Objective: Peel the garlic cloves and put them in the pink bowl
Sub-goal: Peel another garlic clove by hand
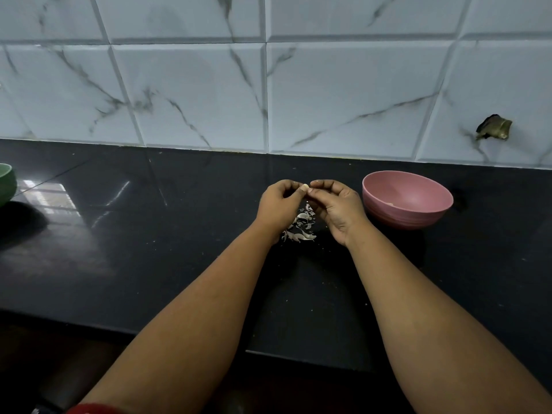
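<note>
A glossy black counter (125,258) is seen running along a tiled wall, window light mirrored on its left part. A pink bowl (407,200) is set near the back edge toward the right, and a heap of garlic skins (300,227) is scattered just left of it. A green bowl (6,183) is cut off at the left edge.

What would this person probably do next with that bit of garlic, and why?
Probably finish stripping the skin, then move it right into the pink bowl. The garlic clove is pinched between the left hand and the right hand, above a pile of peels on the black counter.
</note>
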`<state>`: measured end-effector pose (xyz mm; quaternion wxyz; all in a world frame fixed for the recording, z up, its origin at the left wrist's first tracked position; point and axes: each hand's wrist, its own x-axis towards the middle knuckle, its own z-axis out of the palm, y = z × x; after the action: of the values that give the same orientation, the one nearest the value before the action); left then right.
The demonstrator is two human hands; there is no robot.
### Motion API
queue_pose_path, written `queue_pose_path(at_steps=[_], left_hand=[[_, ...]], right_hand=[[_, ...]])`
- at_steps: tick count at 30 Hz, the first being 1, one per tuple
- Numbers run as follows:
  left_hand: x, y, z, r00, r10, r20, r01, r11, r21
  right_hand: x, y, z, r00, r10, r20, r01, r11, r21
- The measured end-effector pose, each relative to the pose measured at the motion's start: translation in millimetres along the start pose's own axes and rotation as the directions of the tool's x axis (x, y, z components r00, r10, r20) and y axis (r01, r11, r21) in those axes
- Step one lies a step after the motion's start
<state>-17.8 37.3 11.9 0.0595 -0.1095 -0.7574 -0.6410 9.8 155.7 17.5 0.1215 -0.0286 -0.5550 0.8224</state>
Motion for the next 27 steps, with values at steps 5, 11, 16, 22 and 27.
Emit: queue_pose_path(at_steps=[5, 11, 16, 22, 27], left_hand=[[1.9, -4.4, -4.1, 0.999, 0.012, 0.037, -0.009, 0.996, -0.086], [1.8, -4.5, -7.2, 0.995, 0.059, 0.081, -0.061, 0.998, 0.023], [2.8, -6.1, -8.0, 0.993, 0.078, 0.083, -0.08, 0.996, 0.023], [4.2, -6.6, -6.2, 0.996, 0.04, 0.074, -0.042, 0.999, 0.017], [3.4, -6.1, -1.6, 0.996, 0.01, 0.092, -0.008, 1.0, -0.015]], right_hand=[[1.7, 0.5, -0.5, 1.0, -0.004, -0.017, 0.003, 0.998, -0.069], [6.4, 0.3, -6.2, 0.993, -0.099, -0.067, 0.073, 0.946, -0.316], [7.2, 0.9, -6.7, 0.983, -0.179, -0.049, 0.141, 0.892, -0.429], [9.2, 3.9, -6.1, 0.989, -0.134, -0.062, 0.101, 0.918, -0.384], [11.9, 5.3, -6.3, 0.996, -0.017, -0.088, -0.003, 0.977, -0.213]])
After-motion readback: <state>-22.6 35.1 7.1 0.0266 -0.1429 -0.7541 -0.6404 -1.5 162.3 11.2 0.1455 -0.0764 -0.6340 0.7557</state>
